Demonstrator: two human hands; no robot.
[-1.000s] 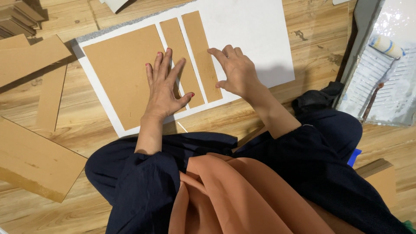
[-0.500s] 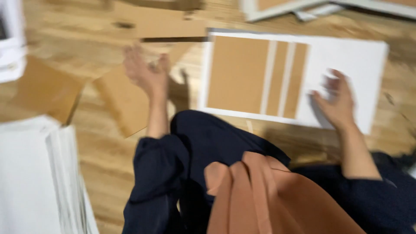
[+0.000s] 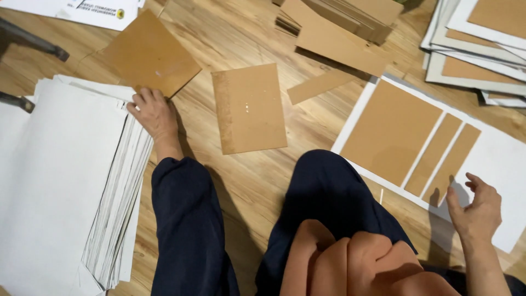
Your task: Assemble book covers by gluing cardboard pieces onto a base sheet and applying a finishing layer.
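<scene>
My left hand (image 3: 152,114) rests loose, holding nothing, on the white sheet stack (image 3: 60,181): thin, floppy paper, best lifted by its edge. Right hand (image 3: 475,207) open.

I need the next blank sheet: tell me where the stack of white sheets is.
Head view, far left: the stack of white sheets lies on the wooden floor, with the left hand resting on its upper right edge.

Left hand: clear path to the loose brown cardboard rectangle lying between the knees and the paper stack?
Probably yes. The left hand rests on the edge of the white paper stack, and only bare wooden floor lies between it and the brown cardboard rectangle.
</scene>
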